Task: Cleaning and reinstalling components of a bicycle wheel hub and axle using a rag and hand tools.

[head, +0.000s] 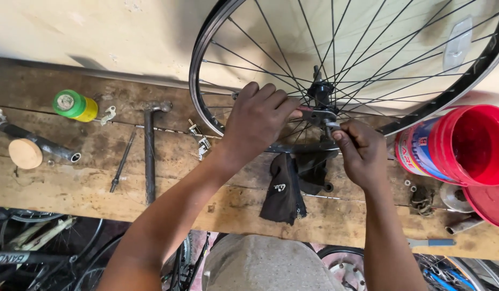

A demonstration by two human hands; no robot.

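A black spoked bicycle wheel (206,48) stands on a wooden workbench (88,183), leaning near the pale wall. My left hand (257,121) reaches through the spokes and is closed on a red-handled tool (309,112) at the hub (322,94). My right hand (360,151) pinches a small metal part (331,125) at the axle end, just below the hub. A black bicycle saddle (284,188) lies on the bench under both hands.
A hammer (150,156), a thin rod (123,161), a green and yellow can (74,105), a metal tube (39,143) and a round wooden disc (25,153) lie left. A red bucket (465,145) lies on its side right. Bicycle parts sit below the bench.
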